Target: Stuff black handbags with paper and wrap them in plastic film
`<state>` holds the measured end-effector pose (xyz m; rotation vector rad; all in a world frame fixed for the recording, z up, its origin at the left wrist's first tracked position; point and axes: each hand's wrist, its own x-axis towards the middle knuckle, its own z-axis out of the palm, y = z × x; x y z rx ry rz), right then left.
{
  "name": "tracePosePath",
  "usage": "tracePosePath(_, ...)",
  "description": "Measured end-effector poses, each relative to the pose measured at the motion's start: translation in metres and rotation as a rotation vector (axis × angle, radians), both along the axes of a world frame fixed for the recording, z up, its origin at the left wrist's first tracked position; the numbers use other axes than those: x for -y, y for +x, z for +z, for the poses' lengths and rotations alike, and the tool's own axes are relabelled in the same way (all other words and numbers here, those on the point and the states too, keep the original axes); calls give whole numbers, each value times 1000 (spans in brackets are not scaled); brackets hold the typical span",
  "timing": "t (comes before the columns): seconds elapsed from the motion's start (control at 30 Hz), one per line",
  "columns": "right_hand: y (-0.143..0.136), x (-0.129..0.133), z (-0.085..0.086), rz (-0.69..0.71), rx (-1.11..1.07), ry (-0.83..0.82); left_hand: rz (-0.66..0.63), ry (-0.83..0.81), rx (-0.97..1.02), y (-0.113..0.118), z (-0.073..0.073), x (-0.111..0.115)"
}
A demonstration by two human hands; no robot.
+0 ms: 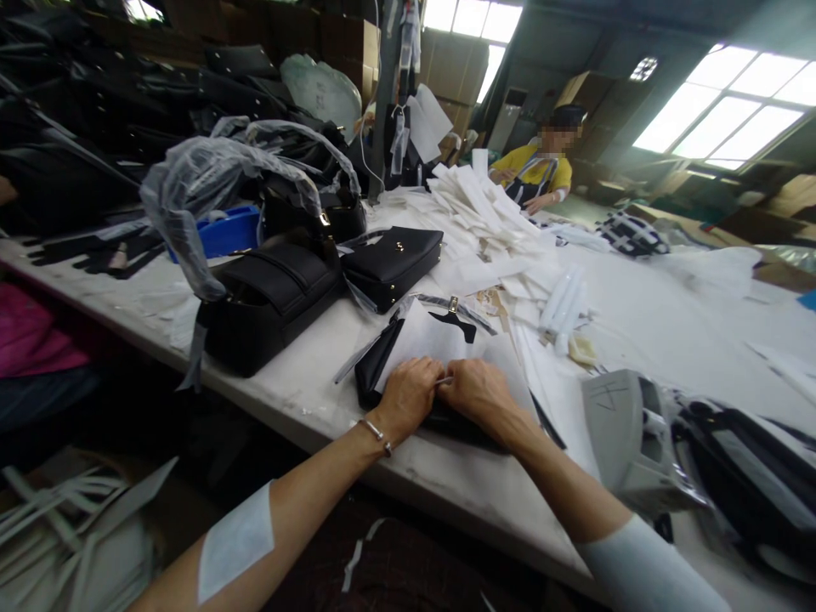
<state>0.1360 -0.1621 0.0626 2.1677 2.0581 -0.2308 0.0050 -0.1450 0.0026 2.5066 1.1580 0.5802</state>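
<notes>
A black handbag (368, 374) lies on the table near its front edge, with a white sheet (424, 336) spread over it. My left hand (409, 393) is closed, pinching the sheet's near edge. Right beside it, my right hand (483, 393) is also closed on that edge, and a thin pale fold shows between the fingertips. The fingers partly hide what they grip. Behind the sheet, a handle strap with a gold buckle (453, 303) and a black flap piece (460, 325) stick out.
Left stand a large black bag (274, 285) with plastic-wrapped handles, a smaller black bag (395, 259) and a blue bin (226, 231). White paper strips (490, 212) are heaped behind. A grey tape dispenser (615, 429) stands right. Across the table is a person in yellow (541, 170).
</notes>
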Motion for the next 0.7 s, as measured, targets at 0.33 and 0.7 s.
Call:
tracePosePath(0.33, -22, 14, -9, -81, 85, 126, -26, -13, 46, -2, -3, -1)
tracePosePath(0.7, 9, 16, 11, -8, -185, 19, -71, -30, 103, -10, 1, 1)
